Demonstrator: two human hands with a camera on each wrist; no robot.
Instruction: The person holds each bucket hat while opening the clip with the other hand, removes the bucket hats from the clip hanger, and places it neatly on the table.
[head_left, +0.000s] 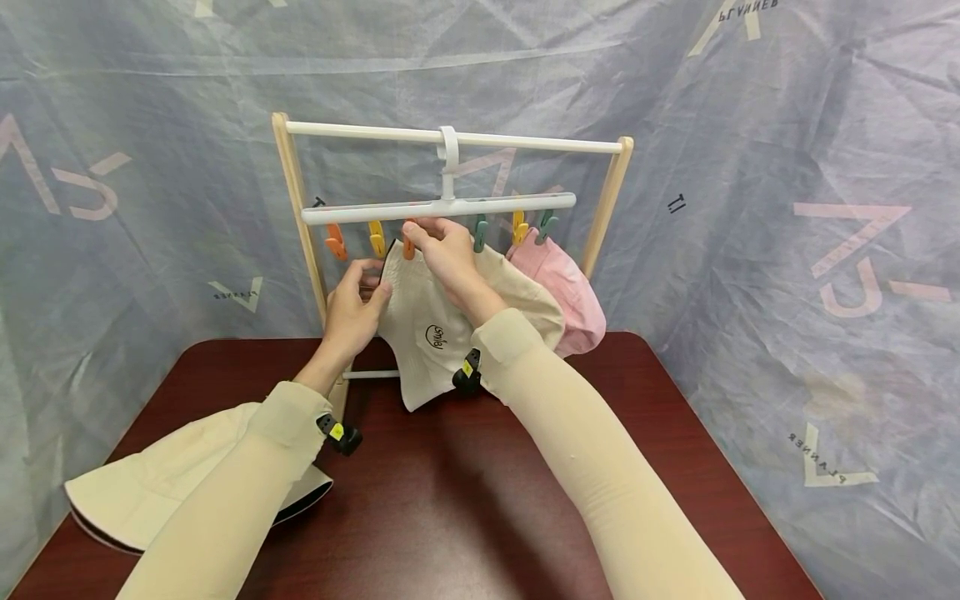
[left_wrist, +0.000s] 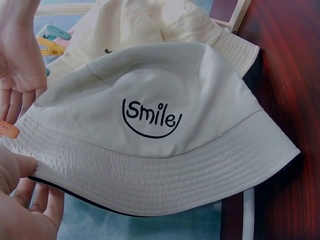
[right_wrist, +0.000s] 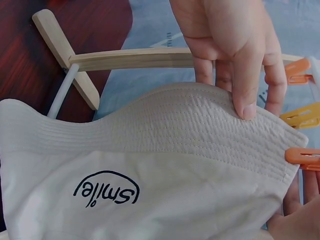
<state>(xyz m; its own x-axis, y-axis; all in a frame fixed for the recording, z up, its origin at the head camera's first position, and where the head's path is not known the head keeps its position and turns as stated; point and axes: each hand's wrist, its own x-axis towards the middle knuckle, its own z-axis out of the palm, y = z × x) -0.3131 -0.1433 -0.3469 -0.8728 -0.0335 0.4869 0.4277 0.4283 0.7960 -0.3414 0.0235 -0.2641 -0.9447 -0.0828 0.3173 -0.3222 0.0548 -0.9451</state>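
Note:
A cream bucket hat [head_left: 431,325] with "Smile" embroidered in black hangs below a white clip hanger [head_left: 375,212]. My left hand [head_left: 355,304] pinches its brim, thumb on the outer face and fingers behind. An orange clothespin [right_wrist: 304,156] bites the brim's corner. My right hand [head_left: 453,258] holds this clothespin at its upper end, thumb over it in the head view; its other fingers reach behind the brim. Behind this hat hangs another cream hat [left_wrist: 145,25], and a pink hat [head_left: 573,292] is farther right.
The hanger hooks over the white bar of a wooden rack [head_left: 611,208]. Other clothespins hang along it, including a yellow clothespin [head_left: 377,239] and a green clothespin [head_left: 480,234]. A cream hat [head_left: 187,446] lies on the dark red table [head_left: 420,517] at left, partly under my left sleeve.

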